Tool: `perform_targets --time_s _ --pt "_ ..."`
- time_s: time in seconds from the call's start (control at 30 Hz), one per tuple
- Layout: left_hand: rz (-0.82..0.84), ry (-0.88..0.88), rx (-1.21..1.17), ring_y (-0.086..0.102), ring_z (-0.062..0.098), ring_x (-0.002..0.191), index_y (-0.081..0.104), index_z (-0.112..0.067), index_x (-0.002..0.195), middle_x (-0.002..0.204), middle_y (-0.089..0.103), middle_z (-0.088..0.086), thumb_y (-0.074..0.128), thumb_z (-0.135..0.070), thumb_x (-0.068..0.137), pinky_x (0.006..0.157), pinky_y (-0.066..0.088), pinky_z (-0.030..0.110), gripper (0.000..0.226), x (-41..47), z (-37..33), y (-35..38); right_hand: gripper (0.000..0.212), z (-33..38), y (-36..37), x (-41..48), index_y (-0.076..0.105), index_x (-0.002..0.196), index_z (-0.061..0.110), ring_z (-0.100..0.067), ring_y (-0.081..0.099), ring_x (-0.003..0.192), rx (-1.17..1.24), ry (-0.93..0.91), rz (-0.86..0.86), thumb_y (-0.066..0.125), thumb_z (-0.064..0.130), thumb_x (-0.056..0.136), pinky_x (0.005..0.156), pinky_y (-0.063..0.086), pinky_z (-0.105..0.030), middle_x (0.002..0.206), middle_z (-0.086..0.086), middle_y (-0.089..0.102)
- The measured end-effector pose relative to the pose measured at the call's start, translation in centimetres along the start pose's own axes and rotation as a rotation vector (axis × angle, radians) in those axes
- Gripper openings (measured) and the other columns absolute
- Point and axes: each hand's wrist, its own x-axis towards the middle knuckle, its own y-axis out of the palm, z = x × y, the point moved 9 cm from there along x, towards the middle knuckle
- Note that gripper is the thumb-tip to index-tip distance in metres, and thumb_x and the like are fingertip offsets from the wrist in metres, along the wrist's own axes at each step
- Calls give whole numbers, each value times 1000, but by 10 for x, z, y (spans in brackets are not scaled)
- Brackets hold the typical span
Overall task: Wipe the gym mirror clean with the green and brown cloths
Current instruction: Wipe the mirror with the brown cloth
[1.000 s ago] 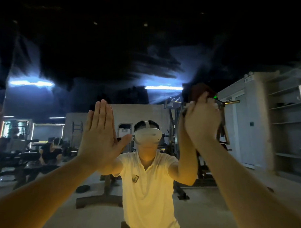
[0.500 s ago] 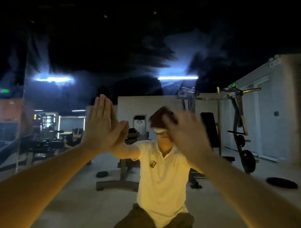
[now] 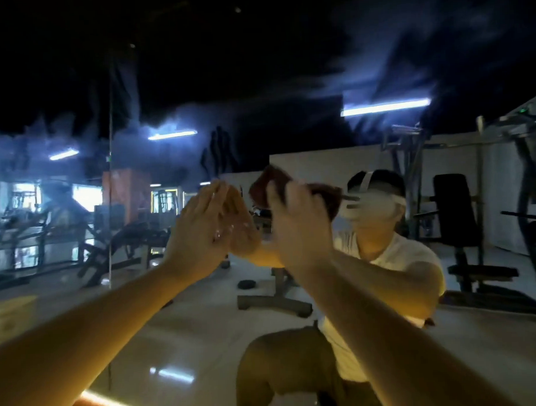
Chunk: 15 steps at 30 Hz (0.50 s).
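Your left hand (image 3: 200,226) lies flat on the gym mirror (image 3: 256,66), fingers straight, holding nothing; your right hand (image 3: 298,223) has its grip bunched round the brown cloth (image 3: 267,184) up at the glass: press evenly, overlap strokes across those smears

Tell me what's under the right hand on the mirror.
A brown cloth, its edges sticking out above and beside the right hand against the mirror. The part under the palm is covered; no green cloth shows.
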Motion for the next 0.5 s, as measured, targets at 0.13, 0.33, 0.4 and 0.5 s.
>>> perform_targets --time_s 0.13,0.33,0.4,0.5 --pt "-35 -14 76 32 34 150 36 -2 157 162 36 18 46 -32 94 122 26 48 70 -43 21 1 55 74 50 -97 59 136 15 -22 62 93 116 -239 164 67 25 83 80 54 -35 103 -7 59" --pt "46 -2 90 21 36 156 21 -7 163 169 19 17 40 -56 96 120 30 63 85 -62 47 22 47 48 44 -127 67 123 21 -23 62 97 48 -427 270 81 30 79 80 58 -40 106 -7 59" --pt "8 19 74 12 36 158 16 -5 164 171 12 18 36 -65 98 125 20 61 91 -55 38 22 29 2 14 -80 67 113 19 -26 57 92 14 -277 149 78 31 89 82 51 -47 98 -7 57" --pt "-31 -38 79 -2 30 160 5 -5 165 173 -2 16 20 -68 103 129 9 54 90 -50 26 30 29 -57 -29 -24 64 121 17 -37 51 105 -141 -36 -64 67 31 97 93 45 -53 113 -18 55"
